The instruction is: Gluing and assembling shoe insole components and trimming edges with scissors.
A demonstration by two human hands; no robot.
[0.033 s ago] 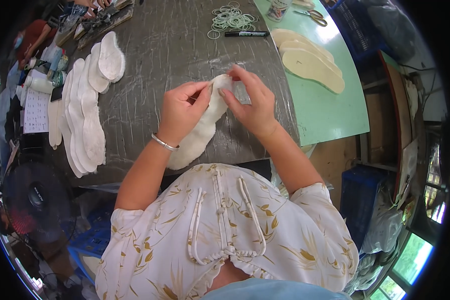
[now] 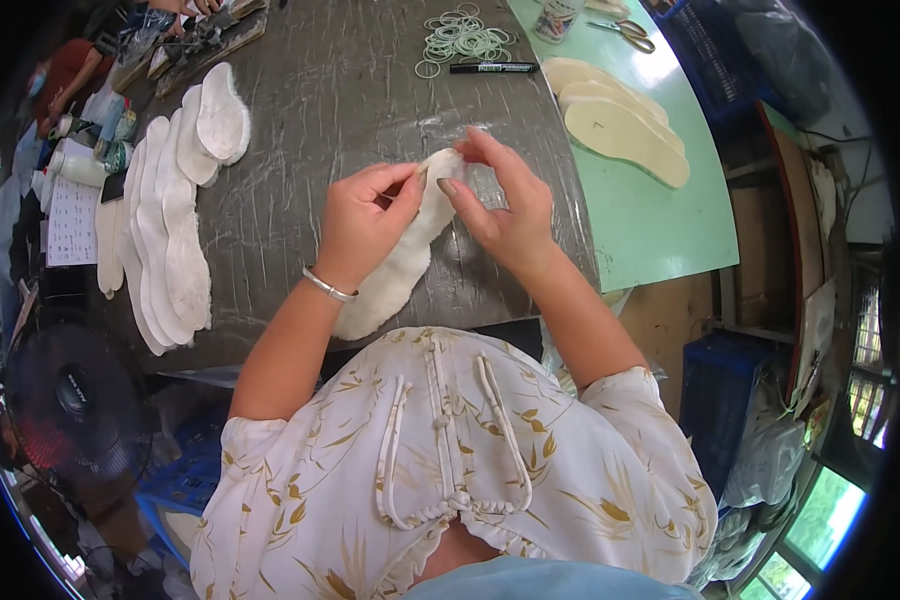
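Observation:
A fluffy cream-white insole (image 2: 382, 292) lies slantwise on the dark table just in front of me, its narrower end pointing away. My left hand (image 2: 368, 215) is closed, thumb and forefinger pinching the left edge near that far end. Over the same end is my right hand (image 2: 510, 205), its thumb and fingers spread apart. The right thumb is at the insole's surface and the fingertips are by its far right edge; whether they press on it I cannot tell. A silver bangle (image 2: 328, 286) circles my left wrist.
Several fleecy insoles (image 2: 175, 215) overlap at the left. Pale green rubber bands (image 2: 467, 42) and a black marker (image 2: 492, 68) lie at the back. Cream insole shapes (image 2: 625, 140) and scissors (image 2: 632, 36) rest on the green board (image 2: 660, 235). A fan (image 2: 75, 395) stands lower left.
My right hand has shifted very slightly to the right, its thumb a little off from where it was. The left hand and the insole look the same.

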